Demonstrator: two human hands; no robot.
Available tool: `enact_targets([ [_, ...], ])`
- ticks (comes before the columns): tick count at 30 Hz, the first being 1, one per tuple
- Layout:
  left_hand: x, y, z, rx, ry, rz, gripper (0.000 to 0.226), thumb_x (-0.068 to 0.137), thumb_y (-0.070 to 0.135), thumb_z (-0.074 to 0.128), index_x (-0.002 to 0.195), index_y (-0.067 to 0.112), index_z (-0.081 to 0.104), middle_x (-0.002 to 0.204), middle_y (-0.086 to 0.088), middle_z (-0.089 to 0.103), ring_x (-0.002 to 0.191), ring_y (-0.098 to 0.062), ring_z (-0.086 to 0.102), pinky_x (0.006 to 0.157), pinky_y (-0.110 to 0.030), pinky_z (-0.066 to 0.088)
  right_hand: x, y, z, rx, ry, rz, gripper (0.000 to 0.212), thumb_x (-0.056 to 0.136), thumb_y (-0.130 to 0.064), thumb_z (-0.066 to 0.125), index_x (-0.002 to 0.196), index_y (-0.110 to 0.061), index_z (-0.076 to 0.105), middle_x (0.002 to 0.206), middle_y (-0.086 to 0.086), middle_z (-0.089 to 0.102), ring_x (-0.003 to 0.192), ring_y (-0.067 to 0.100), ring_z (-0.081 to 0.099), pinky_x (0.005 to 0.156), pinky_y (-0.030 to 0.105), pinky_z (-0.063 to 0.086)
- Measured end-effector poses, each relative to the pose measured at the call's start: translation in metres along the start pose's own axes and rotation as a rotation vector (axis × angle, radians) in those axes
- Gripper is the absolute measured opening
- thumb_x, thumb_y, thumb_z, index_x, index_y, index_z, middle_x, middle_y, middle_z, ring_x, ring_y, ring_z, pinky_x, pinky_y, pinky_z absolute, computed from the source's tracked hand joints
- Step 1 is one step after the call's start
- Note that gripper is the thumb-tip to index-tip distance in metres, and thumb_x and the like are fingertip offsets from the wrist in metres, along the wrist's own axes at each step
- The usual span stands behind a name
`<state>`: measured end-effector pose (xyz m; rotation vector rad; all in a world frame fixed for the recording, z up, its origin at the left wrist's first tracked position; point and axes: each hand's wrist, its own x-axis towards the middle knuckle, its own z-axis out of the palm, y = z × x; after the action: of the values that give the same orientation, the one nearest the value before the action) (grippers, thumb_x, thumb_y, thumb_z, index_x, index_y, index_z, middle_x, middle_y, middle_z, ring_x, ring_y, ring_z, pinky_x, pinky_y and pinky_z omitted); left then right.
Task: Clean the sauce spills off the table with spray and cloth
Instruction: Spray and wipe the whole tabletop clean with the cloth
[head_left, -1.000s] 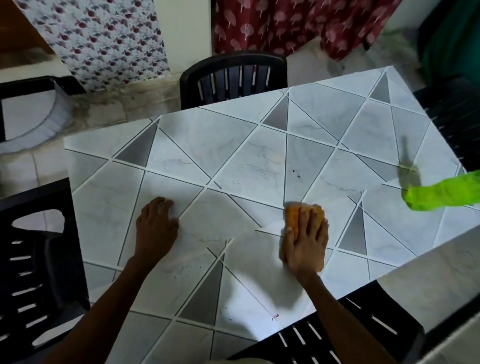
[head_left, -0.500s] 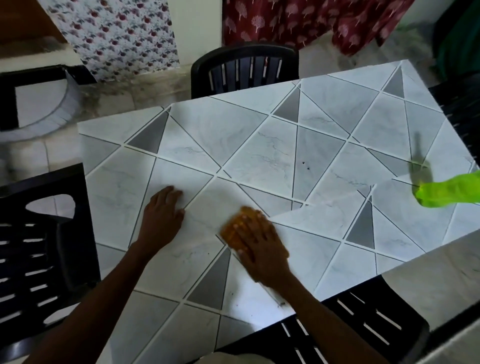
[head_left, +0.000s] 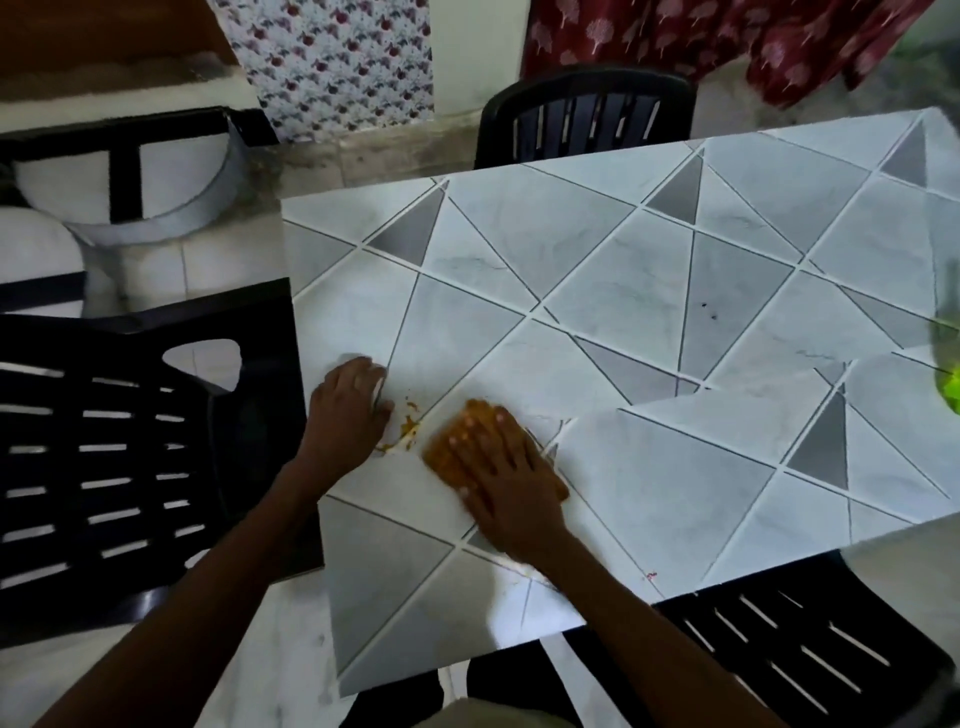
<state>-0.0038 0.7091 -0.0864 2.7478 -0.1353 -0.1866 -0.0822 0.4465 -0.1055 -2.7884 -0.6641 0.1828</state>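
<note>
My right hand (head_left: 498, 478) lies flat on an orange cloth (head_left: 447, 452) and presses it onto the grey triangle-patterned table (head_left: 623, 291). An orange-yellow sauce smear (head_left: 408, 428) sits just left of the cloth, between my two hands. My left hand (head_left: 345, 410) rests palm-down on the table near its left edge, holding nothing. A bright green spray bottle (head_left: 953, 387) shows only as a sliver at the right frame edge. Two small dark specks (head_left: 709, 309) mark the table's middle.
Black plastic chairs stand around the table: one on the left (head_left: 130, 441), one at the far side (head_left: 582, 114), one at the near right (head_left: 805, 649). A tiny red speck (head_left: 649, 575) lies near the table's front edge. Patterned curtains hang behind.
My right hand has swept the orange cloth leftward across the table toward my left hand. The sauce smear by the left hand has come into view. The view has shifted left.
</note>
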Motion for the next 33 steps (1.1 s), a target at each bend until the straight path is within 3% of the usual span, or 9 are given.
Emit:
enact_targets([
  [2, -0.004, -0.013, -0.004, -0.02, -0.007, 0.002, 0.047, 0.087, 0.023, 0.07, 0.129, 0.008, 0.055, 0.139, -0.017, 0.052, 0.13, -0.037, 0.048, 0.105, -0.05, 0.042, -0.025, 0.018, -0.006, -0.011, -0.04, 0.022, 0.058, 0.099, -0.047, 0.045, 0.154, -0.033, 0.036, 0.166, 0.002, 0.025, 0.155, 0.032, 0.011, 0.12, 0.055, 0.024],
  [8, -0.032, -0.028, -0.007, -0.067, 0.004, -0.024, 0.05, 0.087, 0.022, 0.07, 0.132, 0.01, 0.053, 0.142, -0.015, 0.048, 0.134, -0.033, 0.043, 0.109, -0.047, 0.039, 0.081, 0.04, -0.024, 0.0, 0.058, 0.648, 0.068, 0.099, -0.053, 0.021, 0.161, -0.024, 0.017, 0.169, 0.009, 0.01, 0.153, 0.042, 0.003, 0.124, 0.056, 0.009],
  [14, -0.062, -0.038, -0.006, -0.122, 0.032, -0.042, 0.048, 0.09, 0.015, 0.064, 0.135, 0.005, 0.052, 0.145, -0.018, 0.045, 0.136, -0.036, 0.039, 0.111, -0.05, 0.037, 0.106, -0.058, 0.01, -0.031, 0.005, 0.092, 0.058, 0.103, -0.046, 0.037, 0.157, -0.026, 0.03, 0.167, 0.006, 0.019, 0.154, 0.039, 0.006, 0.122, 0.053, 0.018],
  [18, -0.076, -0.038, -0.01, -0.293, 0.082, -0.116, 0.043, 0.096, 0.012, 0.057, 0.137, 0.003, 0.049, 0.143, -0.014, 0.041, 0.133, -0.028, 0.04, 0.113, -0.032, 0.032, 0.036, -0.04, 0.003, -0.079, -0.118, -0.227, 0.057, 0.101, -0.046, 0.042, 0.156, -0.033, 0.034, 0.166, -0.001, 0.024, 0.155, 0.034, 0.011, 0.123, 0.05, 0.018],
  [21, -0.092, -0.04, -0.013, -0.449, 0.11, -0.215, 0.043, 0.097, 0.008, 0.053, 0.139, 0.003, 0.045, 0.138, -0.011, 0.041, 0.12, -0.017, 0.046, 0.102, -0.019, 0.032, 0.063, -0.011, -0.004, -0.087, -0.121, 0.014, 0.059, 0.099, -0.052, 0.033, 0.155, -0.035, 0.031, 0.165, 0.003, 0.026, 0.153, 0.036, 0.016, 0.12, 0.057, 0.022],
  [24, -0.106, -0.044, -0.011, -0.524, 0.088, -0.242, 0.041, 0.096, 0.001, 0.05, 0.137, 0.002, 0.049, 0.13, -0.013, 0.051, 0.113, -0.016, 0.05, 0.098, -0.019, 0.036, 0.144, -0.035, -0.007, -0.056, -0.05, 0.324, 0.068, 0.098, -0.058, 0.016, 0.161, -0.031, 0.013, 0.169, 0.006, 0.007, 0.153, 0.042, 0.003, 0.123, 0.057, 0.008],
  [28, -0.117, -0.05, -0.006, -0.697, 0.044, -0.374, 0.036, 0.09, -0.009, 0.048, 0.119, 0.005, 0.063, 0.111, 0.0, 0.066, 0.1, -0.014, 0.061, 0.092, -0.019, 0.047, 0.187, -0.105, 0.015, -0.071, -0.057, 0.153, 0.066, 0.102, -0.055, 0.024, 0.161, -0.03, 0.009, 0.17, 0.006, 0.003, 0.154, 0.042, -0.001, 0.123, 0.057, 0.011],
  [31, -0.118, -0.049, -0.01, -1.121, -0.058, -0.677, 0.033, 0.093, -0.01, 0.045, 0.115, 0.005, 0.063, 0.108, -0.01, 0.069, 0.099, -0.021, 0.068, 0.089, -0.031, 0.057, 0.123, -0.137, 0.032, -0.034, -0.042, 0.014, 0.063, 0.102, -0.052, 0.033, 0.16, -0.032, 0.018, 0.169, 0.004, 0.012, 0.155, 0.038, 0.004, 0.121, 0.055, 0.018],
  [33, -0.116, -0.05, -0.013, -1.288, -0.07, -0.812, 0.031, 0.096, -0.01, 0.042, 0.12, -0.003, 0.06, 0.107, -0.017, 0.068, 0.093, -0.022, 0.067, 0.078, -0.024, 0.058, 0.062, -0.142, 0.035, -0.026, -0.034, -0.055, 0.063, 0.101, -0.049, 0.039, 0.159, -0.03, 0.023, 0.168, 0.004, 0.014, 0.155, 0.037, 0.005, 0.121, 0.055, 0.02],
])
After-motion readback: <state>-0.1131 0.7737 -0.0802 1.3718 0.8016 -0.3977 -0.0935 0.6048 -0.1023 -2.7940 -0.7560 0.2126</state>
